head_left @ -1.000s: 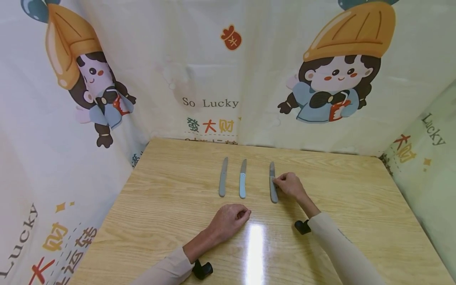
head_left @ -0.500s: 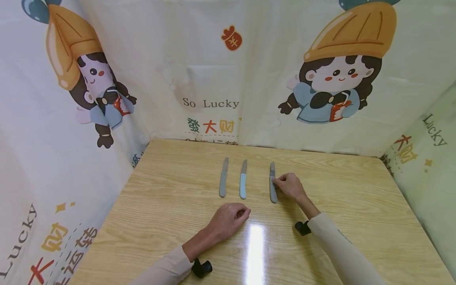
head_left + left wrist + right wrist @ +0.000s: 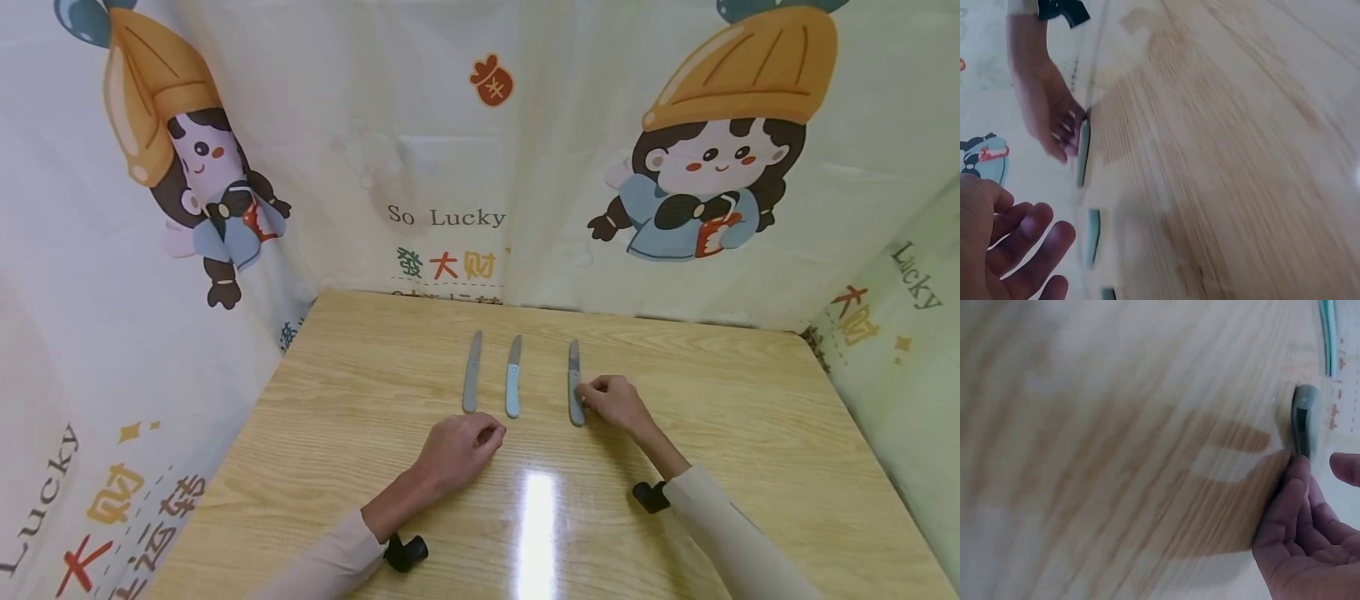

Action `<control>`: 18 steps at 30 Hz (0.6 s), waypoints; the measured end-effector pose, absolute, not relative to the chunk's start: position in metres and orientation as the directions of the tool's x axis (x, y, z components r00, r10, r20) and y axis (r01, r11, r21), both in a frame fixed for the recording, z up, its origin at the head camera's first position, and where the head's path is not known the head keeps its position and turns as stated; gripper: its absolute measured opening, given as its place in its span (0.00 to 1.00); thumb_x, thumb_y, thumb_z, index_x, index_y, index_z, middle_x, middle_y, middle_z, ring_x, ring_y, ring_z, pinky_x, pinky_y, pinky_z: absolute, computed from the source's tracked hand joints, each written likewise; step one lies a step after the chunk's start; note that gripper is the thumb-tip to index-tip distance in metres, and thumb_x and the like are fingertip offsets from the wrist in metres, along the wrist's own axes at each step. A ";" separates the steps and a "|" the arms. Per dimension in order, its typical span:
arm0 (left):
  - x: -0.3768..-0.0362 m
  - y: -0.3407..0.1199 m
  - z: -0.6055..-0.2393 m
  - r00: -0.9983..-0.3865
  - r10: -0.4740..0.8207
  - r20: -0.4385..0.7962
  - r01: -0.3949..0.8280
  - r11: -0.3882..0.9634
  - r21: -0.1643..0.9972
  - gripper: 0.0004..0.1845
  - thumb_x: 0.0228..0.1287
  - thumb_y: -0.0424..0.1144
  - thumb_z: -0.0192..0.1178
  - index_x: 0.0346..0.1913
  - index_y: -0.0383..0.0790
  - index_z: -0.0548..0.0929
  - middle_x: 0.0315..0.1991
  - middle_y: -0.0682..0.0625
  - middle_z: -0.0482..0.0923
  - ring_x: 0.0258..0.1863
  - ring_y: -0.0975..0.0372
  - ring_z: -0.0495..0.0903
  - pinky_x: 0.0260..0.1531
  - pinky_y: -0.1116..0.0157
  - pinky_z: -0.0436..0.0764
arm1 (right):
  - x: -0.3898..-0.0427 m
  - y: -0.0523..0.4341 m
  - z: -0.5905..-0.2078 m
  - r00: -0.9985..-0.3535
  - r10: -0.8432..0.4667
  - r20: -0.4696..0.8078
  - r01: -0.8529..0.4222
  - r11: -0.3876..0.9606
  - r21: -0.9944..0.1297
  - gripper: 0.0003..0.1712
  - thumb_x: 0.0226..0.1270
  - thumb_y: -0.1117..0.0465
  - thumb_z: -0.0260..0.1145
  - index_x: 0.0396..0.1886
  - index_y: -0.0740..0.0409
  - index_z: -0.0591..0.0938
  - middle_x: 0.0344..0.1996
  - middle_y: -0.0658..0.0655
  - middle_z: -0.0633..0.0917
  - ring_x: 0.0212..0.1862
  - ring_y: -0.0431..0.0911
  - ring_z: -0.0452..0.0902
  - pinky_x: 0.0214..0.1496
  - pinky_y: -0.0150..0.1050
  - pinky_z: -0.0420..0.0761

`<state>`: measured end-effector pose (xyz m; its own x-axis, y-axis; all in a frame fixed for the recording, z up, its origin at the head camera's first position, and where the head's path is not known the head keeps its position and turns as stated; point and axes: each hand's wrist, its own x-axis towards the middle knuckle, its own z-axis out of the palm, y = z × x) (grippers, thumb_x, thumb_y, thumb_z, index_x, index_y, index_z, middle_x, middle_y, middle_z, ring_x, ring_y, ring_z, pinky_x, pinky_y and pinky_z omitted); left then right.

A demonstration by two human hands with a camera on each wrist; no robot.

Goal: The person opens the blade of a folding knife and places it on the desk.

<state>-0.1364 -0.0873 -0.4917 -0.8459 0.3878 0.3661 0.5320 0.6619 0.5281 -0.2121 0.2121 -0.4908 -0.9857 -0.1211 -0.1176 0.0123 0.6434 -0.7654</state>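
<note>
Three knives lie apart on the table, blades pointing away: a grey one (image 3: 470,383) at left, a light blue one (image 3: 512,387) in the middle, and a darker grey one (image 3: 575,400) at right. My right hand (image 3: 617,402) is at the right side of the darker grey knife. In the right wrist view, fingertips (image 3: 1299,467) meet or nearly meet its handle (image 3: 1305,419), while the thumb stands apart. My left hand (image 3: 459,450) is just in front of the left grey knife, its fingers loosely bent (image 3: 1029,237) and holding nothing.
The wooden table (image 3: 337,467) carries a bright light reflection. A printed cloth (image 3: 555,150) with cartoon figures hangs behind and at both sides. A black wrist camera (image 3: 407,552) sits on the left wrist, another (image 3: 649,497) on the right.
My left hand has moved left and slightly away from me. My right hand has slid slightly down and right, loosening from the darker grey knife. The knives keep their places.
</note>
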 end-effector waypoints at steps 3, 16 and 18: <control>-0.137 -0.098 -0.491 -0.839 0.376 0.394 0.535 0.702 0.470 0.04 0.70 0.39 0.65 0.38 0.48 0.89 0.32 0.61 0.83 0.29 0.72 0.78 0.33 0.65 0.79 | -0.203 0.213 -0.489 -0.984 -0.144 -0.102 -0.014 0.641 -0.767 0.18 0.77 0.55 0.61 0.42 0.69 0.84 0.31 0.56 0.86 0.31 0.47 0.79 0.29 0.39 0.76; -0.130 -0.139 -0.490 -0.775 0.444 0.449 0.549 0.826 0.131 0.17 0.65 0.46 0.68 0.53 0.43 0.87 0.49 0.49 0.84 0.52 0.53 0.81 0.53 0.47 0.74 | -0.147 0.212 -0.474 -0.967 -0.179 0.179 -0.250 0.797 -0.550 0.16 0.74 0.59 0.65 0.50 0.69 0.83 0.43 0.61 0.84 0.47 0.56 0.79 0.46 0.55 0.80; -0.127 -0.142 -0.488 -0.773 0.449 0.447 0.551 0.826 0.123 0.20 0.64 0.48 0.68 0.55 0.41 0.86 0.52 0.47 0.83 0.54 0.51 0.79 0.55 0.46 0.73 | -0.139 0.209 -0.472 -0.949 -0.201 0.242 -0.298 0.824 -0.481 0.16 0.72 0.59 0.66 0.50 0.68 0.83 0.46 0.62 0.84 0.49 0.58 0.79 0.47 0.56 0.80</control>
